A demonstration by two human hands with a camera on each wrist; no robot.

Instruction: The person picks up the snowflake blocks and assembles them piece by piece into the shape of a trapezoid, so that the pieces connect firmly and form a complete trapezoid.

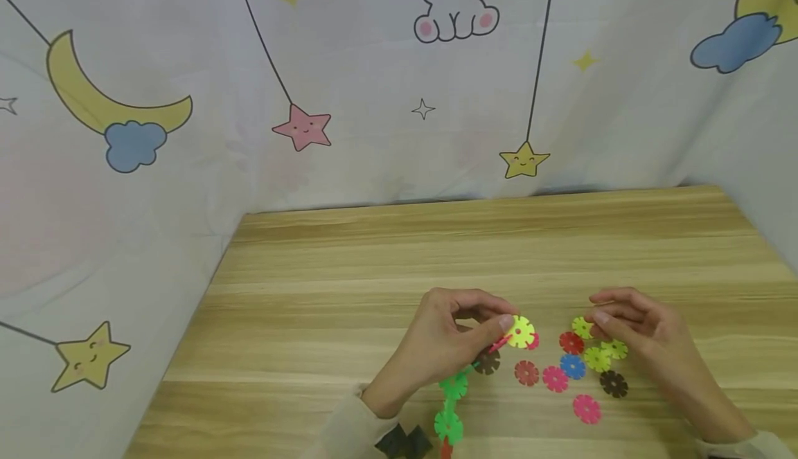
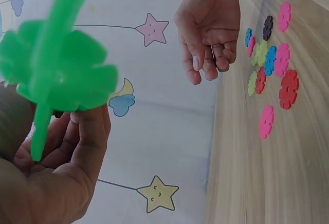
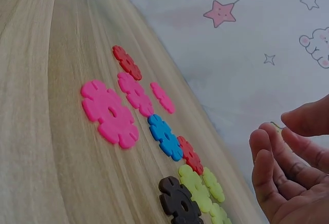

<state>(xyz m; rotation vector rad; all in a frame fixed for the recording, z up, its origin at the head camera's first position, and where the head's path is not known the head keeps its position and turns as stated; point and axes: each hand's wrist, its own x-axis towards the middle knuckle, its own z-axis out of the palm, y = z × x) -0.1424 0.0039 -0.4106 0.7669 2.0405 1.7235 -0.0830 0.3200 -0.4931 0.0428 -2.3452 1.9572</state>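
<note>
- Left hand (image 1: 436, 334): thumb and fingers pinch a yellow disc (image 1: 521, 332) at the upper end of a chain of notched discs.
- Chain: hangs or trails from the left hand toward the near edge of the head view; pink piece (image 1: 501, 343) edge-on beside the yellow disc, then 2 green discs (image 1: 449, 426), red piece (image 1: 446, 451) at the frame edge. Dark brown disc (image 1: 488, 361) by the left hand; its join is hidden.
- Right hand (image 1: 648, 331): fingers loosely bent, holding nothing; over the far right of the loose discs.
- 3 loose yellow-green discs (image 1: 597, 358) near and partly under the right fingers, which block some of the head view.
- Between the hands: red disc (image 1: 571, 343), blue disc (image 1: 572, 367), duller red disc (image 1: 526, 373), pink disc (image 1: 555, 379).
- Nearer the person: 2nd pink disc (image 1: 587, 409); black disc (image 1: 614, 383) just below the yellow-green group.
- 3rd pink disc (image 1: 534, 341) mostly hidden behind the held yellow disc.
- Left wrist view: blurred green disc covers part of the left hand.
- All loose discs lie on the wood-grain table (image 1: 312, 272); printed cloth (image 1: 374, 64) behind, with stars, moons, clouds.
</note>
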